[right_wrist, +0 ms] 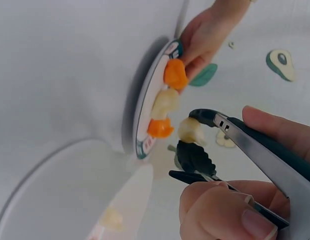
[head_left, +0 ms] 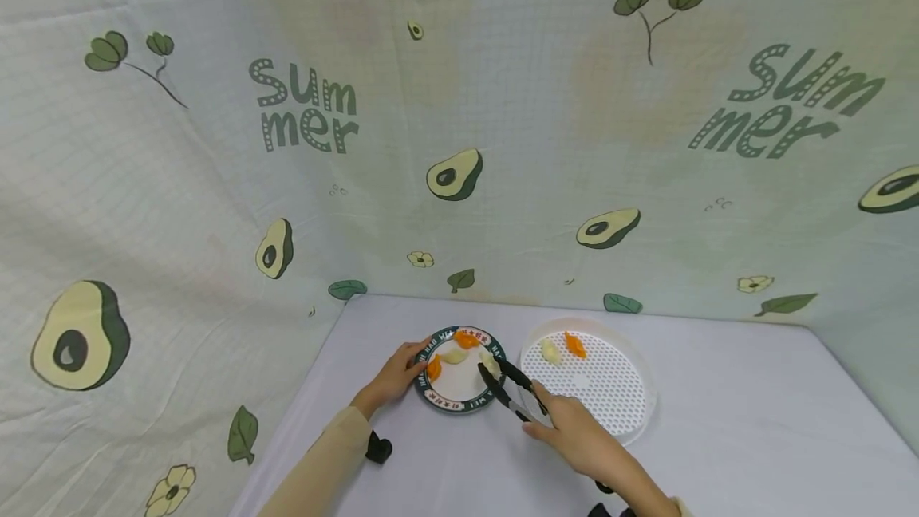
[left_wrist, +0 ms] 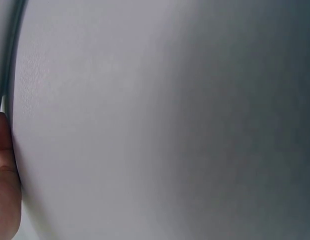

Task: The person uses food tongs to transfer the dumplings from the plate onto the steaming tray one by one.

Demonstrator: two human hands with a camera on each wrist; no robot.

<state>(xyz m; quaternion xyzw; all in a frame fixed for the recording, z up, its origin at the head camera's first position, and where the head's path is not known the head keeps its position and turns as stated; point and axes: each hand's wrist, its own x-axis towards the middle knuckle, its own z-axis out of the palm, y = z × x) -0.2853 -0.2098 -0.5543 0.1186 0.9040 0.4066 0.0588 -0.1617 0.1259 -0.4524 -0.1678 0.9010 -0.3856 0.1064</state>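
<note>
A round plate [head_left: 458,392] with a dark green lettered rim lies on the left, carrying two orange pieces and a pale piece [head_left: 454,357]. At its left edge, my left hand [head_left: 396,376] holds the rim; only part of that hand shows in the left wrist view. My right hand [head_left: 574,433] grips black-and-metal tongs [head_left: 511,397]. Between the tongs' dark tips, over the plate's right side, is another pale, lumpy piece [right_wrist: 191,131]. What kind of food the pieces are, or whether they are toys, I cannot tell.
Right of the plate stands a round white perforated tray [head_left: 610,381], with a pale piece [head_left: 550,352] and an orange piece [head_left: 575,345] near its back left. The white table [head_left: 739,421] meets a printed cloth backdrop [head_left: 531,182] behind and at the sides.
</note>
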